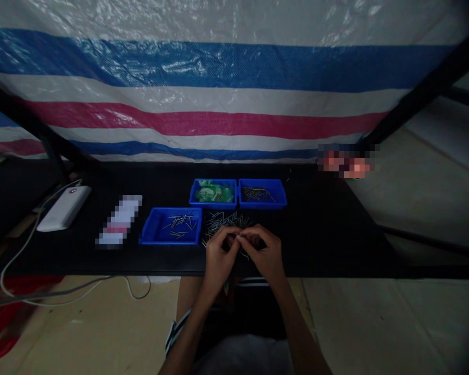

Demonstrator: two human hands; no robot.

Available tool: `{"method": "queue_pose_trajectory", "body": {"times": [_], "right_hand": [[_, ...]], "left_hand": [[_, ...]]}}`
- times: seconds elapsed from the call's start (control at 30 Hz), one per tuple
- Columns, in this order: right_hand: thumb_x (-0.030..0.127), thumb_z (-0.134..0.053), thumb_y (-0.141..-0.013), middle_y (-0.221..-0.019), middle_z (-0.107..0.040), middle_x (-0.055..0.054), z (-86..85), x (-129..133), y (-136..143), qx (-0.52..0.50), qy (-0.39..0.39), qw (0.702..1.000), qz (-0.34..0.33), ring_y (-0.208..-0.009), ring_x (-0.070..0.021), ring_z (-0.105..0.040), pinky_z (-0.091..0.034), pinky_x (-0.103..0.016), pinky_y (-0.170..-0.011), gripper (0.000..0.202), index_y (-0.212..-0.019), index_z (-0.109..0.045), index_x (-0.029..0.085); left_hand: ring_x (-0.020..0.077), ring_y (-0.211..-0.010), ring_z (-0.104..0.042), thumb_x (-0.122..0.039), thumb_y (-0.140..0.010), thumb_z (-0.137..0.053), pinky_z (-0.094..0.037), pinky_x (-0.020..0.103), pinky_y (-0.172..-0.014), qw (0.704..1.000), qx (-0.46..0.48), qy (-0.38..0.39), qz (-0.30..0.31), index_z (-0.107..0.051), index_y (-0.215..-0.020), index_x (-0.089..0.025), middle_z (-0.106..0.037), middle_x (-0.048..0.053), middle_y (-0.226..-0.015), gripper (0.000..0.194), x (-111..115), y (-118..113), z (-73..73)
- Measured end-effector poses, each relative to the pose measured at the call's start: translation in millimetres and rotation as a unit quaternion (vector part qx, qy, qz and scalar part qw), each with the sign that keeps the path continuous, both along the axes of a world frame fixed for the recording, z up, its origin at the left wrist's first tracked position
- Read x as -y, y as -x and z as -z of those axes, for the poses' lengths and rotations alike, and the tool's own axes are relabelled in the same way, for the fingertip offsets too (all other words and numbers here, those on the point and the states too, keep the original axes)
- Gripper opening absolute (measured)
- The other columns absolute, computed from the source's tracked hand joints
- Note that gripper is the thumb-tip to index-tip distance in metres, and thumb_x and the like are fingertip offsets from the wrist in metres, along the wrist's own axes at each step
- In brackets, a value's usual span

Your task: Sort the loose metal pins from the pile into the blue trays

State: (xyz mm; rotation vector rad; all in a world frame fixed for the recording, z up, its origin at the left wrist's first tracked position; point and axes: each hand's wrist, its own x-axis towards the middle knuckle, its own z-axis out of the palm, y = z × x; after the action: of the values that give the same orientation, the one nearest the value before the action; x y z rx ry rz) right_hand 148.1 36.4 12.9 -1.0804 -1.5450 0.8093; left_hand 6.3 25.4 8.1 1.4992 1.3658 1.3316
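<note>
My left hand (221, 254) and my right hand (266, 251) meet fingertip to fingertip above the table's front part. Both are closed in a pinch, and whatever sits between the fingers is too small to make out. Just beyond them lies a loose pile of thin metal pins (219, 219), partly hidden by my hands. To the left is a blue tray (152, 226) with several similar pins (182, 221) in it. Behind the pile stand two more blue trays: one (193, 194) holds green and clear plastic bags (214, 192), the other (282, 198) holds darker pins (258, 194).
The black table (320, 234) runs across the view. On its left are a white power strip (65, 208) with a cable and a blurred-out flat item (119, 221). A striped plastic sheet (226, 67) hangs behind, between black frame bars (422, 88). Another blurred item (347, 162) is at the right.
</note>
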Motion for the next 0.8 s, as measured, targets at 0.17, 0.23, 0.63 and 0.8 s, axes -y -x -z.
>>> {"method": "queue_pose_trajectory", "body": {"times": [0.17, 0.23, 0.63, 0.8], "right_hand": [[0.022, -0.072, -0.091, -0.073, -0.060, 0.003, -2.7, -2, 0, 0.006, -0.010, 1.000, 0.005, -0.060, -0.0107, -0.051, -0.043, -0.025, -0.056, 0.002, -0.090, -0.072, 0.024], [0.022, -0.073, -0.091, -0.081, -0.062, 0.002, -4.5, -3, -1, 0.006, -0.028, 0.999, 0.023, -0.061, -0.0102, -0.052, -0.043, -0.025, -0.056, 0.002, -0.090, -0.072, 0.023], [0.032, -0.069, -0.095, -0.077, -0.069, 0.000, -29.0, -39, -17, 0.088, -0.110, 0.954, 0.266, -0.054, -0.0112, -0.050, -0.044, -0.027, -0.059, 0.011, -0.094, -0.071, 0.021], [0.034, -0.067, -0.095, -0.098, -0.071, -0.004, -53.2, -76, -40, 0.210, -0.118, 0.928, 0.285, -0.062, -0.0129, -0.054, -0.047, -0.030, -0.070, 0.017, -0.101, -0.075, 0.020]], "left_hand": [[0.0142, -0.076, -0.064, -0.022, -0.093, -0.064, -0.048, 0.024, -0.070, 1.000, 0.005, 0.001, 0.000, -0.073, -0.097, -0.021, -0.071, 0.001, -0.089, 0.010, 0, -1, 1.2], [0.0135, -0.075, -0.064, -0.026, -0.094, -0.065, -0.048, 0.024, -0.070, 1.000, 0.012, 0.006, -0.004, -0.073, -0.098, -0.021, -0.071, 0.001, -0.090, 0.010, 0, -2, 1.8], [0.0137, -0.072, -0.062, -0.033, -0.098, -0.063, -0.047, 0.025, -0.070, 1.000, 0.016, 0.020, -0.016, -0.073, -0.103, -0.021, -0.074, 0.003, -0.093, 0.016, 1, -2, -3.9], [0.0156, -0.076, -0.065, -0.036, -0.100, -0.059, -0.048, 0.026, -0.071, 0.999, 0.018, 0.023, -0.019, -0.074, -0.103, -0.021, -0.074, 0.004, -0.092, 0.022, 2, -1, -3.7]]}}
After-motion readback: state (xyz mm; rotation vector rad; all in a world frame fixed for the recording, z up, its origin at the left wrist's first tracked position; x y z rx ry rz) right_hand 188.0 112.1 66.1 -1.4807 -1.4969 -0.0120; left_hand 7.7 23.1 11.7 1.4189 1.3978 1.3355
